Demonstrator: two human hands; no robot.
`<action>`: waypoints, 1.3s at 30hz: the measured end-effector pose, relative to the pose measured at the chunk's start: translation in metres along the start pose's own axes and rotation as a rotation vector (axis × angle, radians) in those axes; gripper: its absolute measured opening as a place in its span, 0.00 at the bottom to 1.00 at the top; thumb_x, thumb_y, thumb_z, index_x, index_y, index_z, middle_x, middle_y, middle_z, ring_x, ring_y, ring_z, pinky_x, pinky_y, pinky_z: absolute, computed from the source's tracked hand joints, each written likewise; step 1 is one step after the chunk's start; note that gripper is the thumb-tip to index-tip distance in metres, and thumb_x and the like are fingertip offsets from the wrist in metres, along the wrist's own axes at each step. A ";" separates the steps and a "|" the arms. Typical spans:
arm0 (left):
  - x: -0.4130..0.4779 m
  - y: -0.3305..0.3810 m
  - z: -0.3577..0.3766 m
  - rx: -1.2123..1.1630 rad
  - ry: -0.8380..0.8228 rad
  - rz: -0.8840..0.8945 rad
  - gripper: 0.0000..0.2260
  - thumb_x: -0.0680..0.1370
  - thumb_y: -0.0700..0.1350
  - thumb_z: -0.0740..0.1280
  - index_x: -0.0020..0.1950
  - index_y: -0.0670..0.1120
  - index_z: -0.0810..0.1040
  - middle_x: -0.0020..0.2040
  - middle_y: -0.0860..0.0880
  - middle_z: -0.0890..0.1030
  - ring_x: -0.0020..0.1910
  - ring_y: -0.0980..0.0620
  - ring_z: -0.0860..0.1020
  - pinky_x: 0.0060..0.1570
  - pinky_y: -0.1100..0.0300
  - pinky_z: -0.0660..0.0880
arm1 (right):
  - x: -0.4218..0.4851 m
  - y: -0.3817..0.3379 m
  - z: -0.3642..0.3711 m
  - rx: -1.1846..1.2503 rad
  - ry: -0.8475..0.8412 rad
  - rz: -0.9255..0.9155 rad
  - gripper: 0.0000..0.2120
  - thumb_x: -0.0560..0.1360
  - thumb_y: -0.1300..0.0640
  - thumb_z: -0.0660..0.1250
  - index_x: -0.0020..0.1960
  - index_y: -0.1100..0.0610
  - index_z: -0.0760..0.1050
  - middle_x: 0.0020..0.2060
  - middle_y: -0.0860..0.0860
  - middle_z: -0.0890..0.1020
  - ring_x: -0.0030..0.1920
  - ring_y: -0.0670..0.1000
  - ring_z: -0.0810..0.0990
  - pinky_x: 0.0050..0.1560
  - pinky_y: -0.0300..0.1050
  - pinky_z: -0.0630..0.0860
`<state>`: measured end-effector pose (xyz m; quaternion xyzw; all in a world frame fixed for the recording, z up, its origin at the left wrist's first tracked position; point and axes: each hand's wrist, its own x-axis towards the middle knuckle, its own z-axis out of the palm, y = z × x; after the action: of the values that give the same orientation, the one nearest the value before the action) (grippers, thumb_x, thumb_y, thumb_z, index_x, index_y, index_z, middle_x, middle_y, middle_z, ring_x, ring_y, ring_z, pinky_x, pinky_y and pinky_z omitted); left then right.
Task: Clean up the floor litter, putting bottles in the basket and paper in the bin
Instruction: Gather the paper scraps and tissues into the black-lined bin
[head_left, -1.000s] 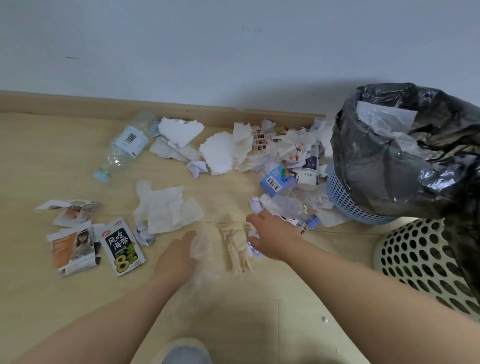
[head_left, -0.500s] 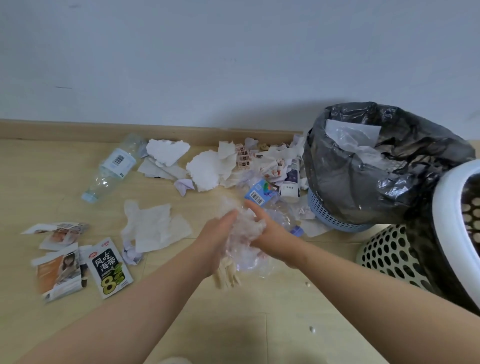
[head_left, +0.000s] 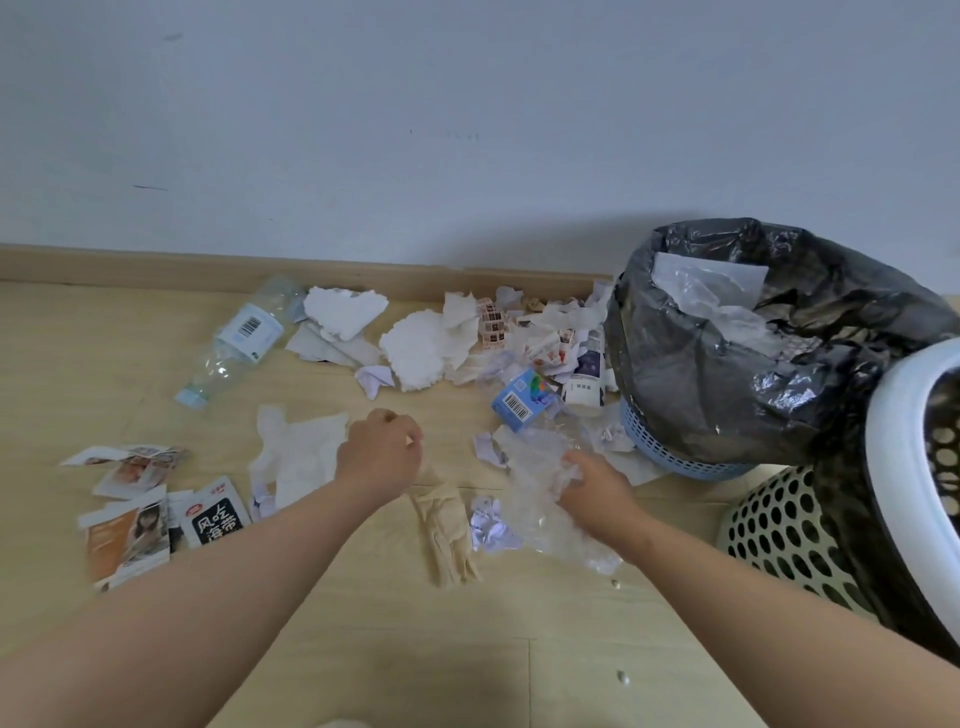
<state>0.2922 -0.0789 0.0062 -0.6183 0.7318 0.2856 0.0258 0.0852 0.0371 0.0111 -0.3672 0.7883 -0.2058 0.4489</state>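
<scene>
1. right hand has its fingers dug into a crumpled wad of clear plastic wrap, gripping it low over the floor, a bit left of the bin
2. left hand is curled in on itself right at the top end of a tan paper towel lying on the floor, honestly can't tell if it's got hold of anything
3. bin is the blue one with the black bag, at right by the wall, and the white holey basket sits just beside it, nearer
4. clear bottle lies on its side far left, and a white-labelled bottle is up against the bin
5. paper all over: white tissue just left of the left hand, blue carton beyond the wrap, snack packet near left
</scene>
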 end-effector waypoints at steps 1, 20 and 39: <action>0.004 -0.012 0.000 0.070 0.046 -0.007 0.11 0.79 0.46 0.59 0.59 0.51 0.76 0.66 0.49 0.68 0.63 0.45 0.68 0.59 0.53 0.68 | -0.001 0.002 0.002 -0.024 -0.014 -0.001 0.10 0.75 0.62 0.59 0.53 0.53 0.73 0.40 0.51 0.75 0.38 0.51 0.73 0.33 0.40 0.70; -0.037 -0.051 0.066 0.201 -0.276 0.227 0.11 0.77 0.41 0.60 0.49 0.55 0.77 0.51 0.57 0.75 0.57 0.55 0.73 0.49 0.70 0.68 | -0.007 -0.010 0.020 -0.191 -0.108 -0.018 0.12 0.73 0.62 0.62 0.55 0.55 0.75 0.39 0.48 0.76 0.38 0.48 0.74 0.36 0.37 0.71; -0.022 -0.023 0.032 0.004 -0.158 0.106 0.05 0.75 0.43 0.63 0.42 0.47 0.68 0.40 0.52 0.72 0.41 0.49 0.71 0.36 0.60 0.63 | -0.014 -0.025 0.008 -0.214 -0.103 -0.080 0.22 0.75 0.64 0.58 0.68 0.52 0.68 0.53 0.53 0.75 0.46 0.51 0.73 0.43 0.39 0.71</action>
<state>0.3084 -0.0463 -0.0209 -0.5542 0.7597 0.3329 0.0698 0.1065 0.0317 0.0311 -0.4544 0.7662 -0.1191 0.4384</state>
